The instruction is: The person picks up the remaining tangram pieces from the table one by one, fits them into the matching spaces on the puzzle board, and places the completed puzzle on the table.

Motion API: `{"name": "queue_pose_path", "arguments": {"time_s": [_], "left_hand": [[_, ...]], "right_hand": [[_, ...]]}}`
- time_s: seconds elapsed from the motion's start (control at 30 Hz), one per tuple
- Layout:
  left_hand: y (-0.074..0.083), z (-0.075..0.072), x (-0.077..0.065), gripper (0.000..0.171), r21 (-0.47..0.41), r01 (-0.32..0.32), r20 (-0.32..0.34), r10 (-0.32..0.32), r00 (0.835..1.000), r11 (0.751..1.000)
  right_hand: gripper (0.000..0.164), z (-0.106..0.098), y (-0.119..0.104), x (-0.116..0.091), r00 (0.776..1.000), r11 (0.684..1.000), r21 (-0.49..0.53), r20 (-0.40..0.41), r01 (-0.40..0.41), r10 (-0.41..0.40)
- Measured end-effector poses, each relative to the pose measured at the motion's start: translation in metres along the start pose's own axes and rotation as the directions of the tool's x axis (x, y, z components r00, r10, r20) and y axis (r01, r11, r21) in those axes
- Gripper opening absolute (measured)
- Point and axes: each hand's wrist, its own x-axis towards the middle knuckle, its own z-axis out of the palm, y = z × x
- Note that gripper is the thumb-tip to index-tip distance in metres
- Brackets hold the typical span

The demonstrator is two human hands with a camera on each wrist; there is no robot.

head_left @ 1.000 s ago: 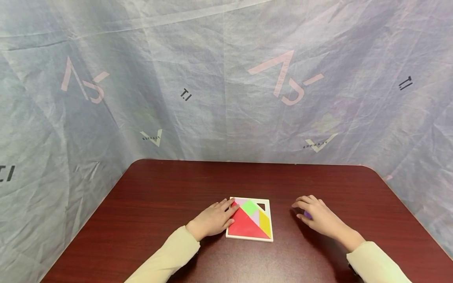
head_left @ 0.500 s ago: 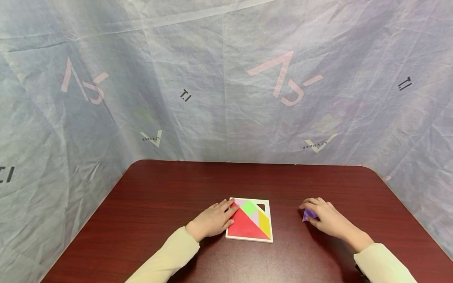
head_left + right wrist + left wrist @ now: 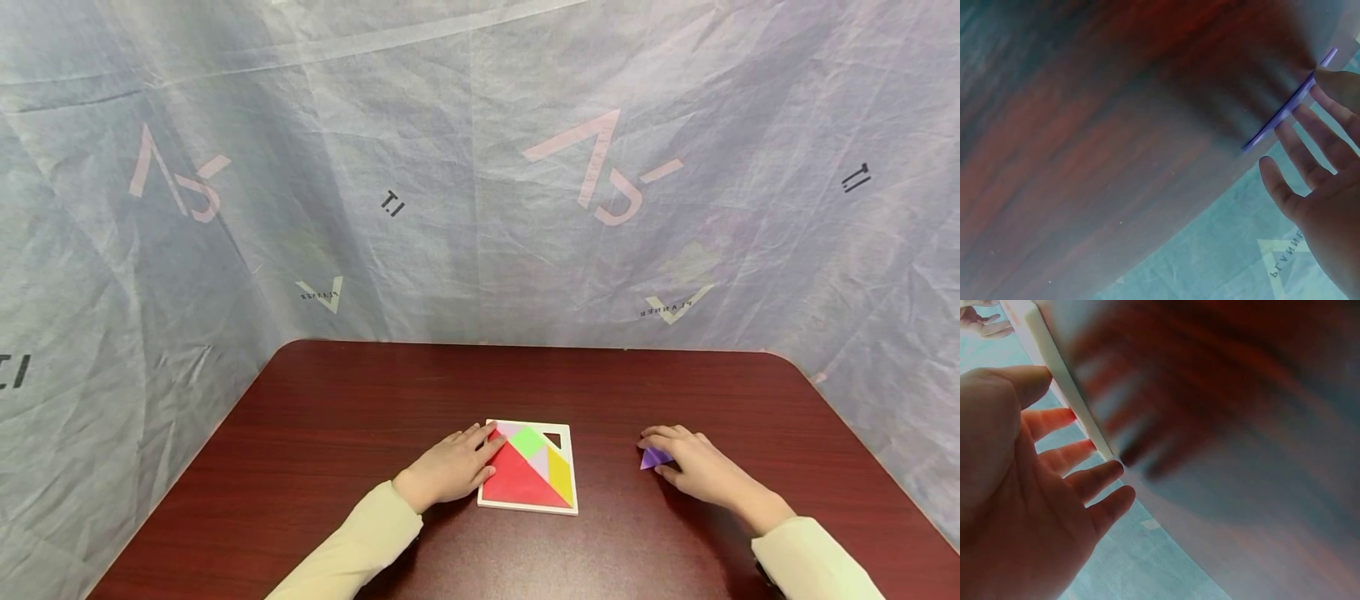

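In the head view my left hand [image 3: 450,467] rests on the left edge of a white-framed tangram tray [image 3: 527,507], fingertips over its red piece [image 3: 521,477]. In the left wrist view these fingers [image 3: 1054,419] lie nearly straight along the tray's pale side [image 3: 1063,378]. A triangular hole [image 3: 553,439] shows at the tray's upper right. My right hand [image 3: 697,467] is to the right of the tray, over a purple triangle tangram piece [image 3: 652,458]. In the right wrist view, straight fingertips [image 3: 1285,134] and the thumb touch this piece [image 3: 1266,132], which lies flat, low over the table.
Green [image 3: 529,441], yellow [image 3: 559,476] and pale pink [image 3: 540,461] pieces fill other parts of the tray. The dark red wooden table [image 3: 420,392] has rounded far corners. A grey printed cloth [image 3: 480,167] hangs behind it and along both sides.
My right hand has moved slightly right and nearer me, uncovering more of the purple triangle. In the last half second it has hardly moved. My left hand and the tray stay put.
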Motion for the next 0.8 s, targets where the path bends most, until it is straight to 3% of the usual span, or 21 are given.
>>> {"name": "queue_pose_path", "arguments": {"time_s": [0.8], "left_hand": [[-0.0016,0.0019,0.0009,0.048,-0.009,-0.009,-0.011,0.008,1.000,1.000]], "right_hand": [[0.024,0.0055,0.0026,0.0022,0.998,0.998,-0.066,-0.066,-0.013,0.008]]}}
